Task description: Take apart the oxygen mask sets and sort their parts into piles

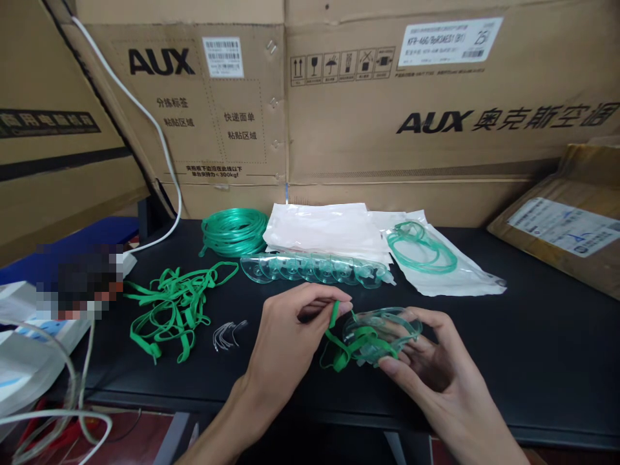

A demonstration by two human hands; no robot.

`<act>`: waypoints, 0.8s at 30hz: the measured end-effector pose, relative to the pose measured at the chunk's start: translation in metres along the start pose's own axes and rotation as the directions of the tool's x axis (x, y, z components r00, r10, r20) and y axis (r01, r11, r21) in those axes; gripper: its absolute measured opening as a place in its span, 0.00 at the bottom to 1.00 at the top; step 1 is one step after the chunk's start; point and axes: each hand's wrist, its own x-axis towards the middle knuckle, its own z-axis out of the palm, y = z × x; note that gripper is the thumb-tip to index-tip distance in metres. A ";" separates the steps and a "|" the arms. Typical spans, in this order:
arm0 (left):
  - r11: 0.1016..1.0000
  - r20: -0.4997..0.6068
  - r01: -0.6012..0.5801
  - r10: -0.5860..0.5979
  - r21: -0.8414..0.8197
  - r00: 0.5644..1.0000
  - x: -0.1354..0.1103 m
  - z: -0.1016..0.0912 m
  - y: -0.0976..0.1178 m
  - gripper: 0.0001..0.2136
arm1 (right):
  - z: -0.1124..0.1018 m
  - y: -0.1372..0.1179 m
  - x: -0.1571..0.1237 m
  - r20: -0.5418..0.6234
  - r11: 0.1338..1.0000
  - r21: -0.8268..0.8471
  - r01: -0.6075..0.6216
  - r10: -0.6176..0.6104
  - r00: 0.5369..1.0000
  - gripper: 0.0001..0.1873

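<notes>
My right hand (436,368) grips a clear green-tinted oxygen mask (382,323) by its edge, thumb in front and fingers behind. A flat green elastic strap (341,357) hangs in loops across the mask. Left of the mask, my left hand (300,329) pinches part of that strap between thumb and forefinger, close to the mask's rim. Whether the strap passes through the mask's side hole is too small to tell. Behind both hands lies a row of nested oxygen masks (310,268). More green straps (179,303) sit in a tangled heap to the left, beside several thin metal strips (227,336).
Coiled green tubing (235,231) and white pouches (320,227) lie at the back of the black table (533,361). Another pouch (465,274) bears thin green tubing. Cardboard boxes (339,148) wall the back. A white power strip (62,342) with cables stands at the left.
</notes>
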 end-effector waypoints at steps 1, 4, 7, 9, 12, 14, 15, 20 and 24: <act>1.000 -0.005 -0.013 0.013 0.013 1.000 0.000 0.000 0.000 0.06 | 0.000 0.000 0.000 0.003 1.000 0.004 0.003 -0.003 1.000 0.18; 0.996 -0.015 -0.068 0.069 0.055 0.997 -0.001 0.001 0.001 0.07 | -0.001 0.001 0.000 -0.007 1.000 0.024 0.011 -0.011 1.000 0.18; 0.981 -0.017 -0.163 0.165 0.102 0.986 -0.003 0.002 0.003 0.07 | -0.001 0.000 0.000 -0.047 1.000 0.025 -0.003 0.005 0.999 0.19; 0.968 -0.007 -0.219 0.222 0.125 0.975 -0.003 0.003 0.003 0.07 | 0.000 0.000 0.002 -0.070 1.000 0.027 0.005 -0.003 0.998 0.19; 0.955 0.015 -0.265 0.265 0.135 0.964 -0.004 0.003 0.004 0.09 | 0.002 0.000 0.004 -0.102 0.998 0.042 0.040 -0.036 0.994 0.20; 0.953 0.019 -0.270 0.270 0.136 0.963 -0.004 0.003 0.003 0.09 | 0.003 0.000 0.005 -0.123 0.998 0.038 0.058 -0.053 0.991 0.20; 0.954 0.015 -0.267 0.268 0.135 0.963 -0.004 0.003 0.003 0.09 | 0.003 0.000 0.004 -0.123 0.998 0.028 0.058 -0.054 0.991 0.19; 0.960 0.000 -0.249 0.251 0.131 0.968 -0.005 0.004 0.002 0.07 | 0.001 -0.002 0.000 -0.088 0.995 -0.090 0.034 -0.042 0.995 0.18; 0.978 0.011 -0.187 0.186 0.098 0.982 -0.004 0.003 0.004 0.06 | 0.002 -0.002 -0.002 -0.140 0.985 -0.161 0.060 -0.083 0.987 0.18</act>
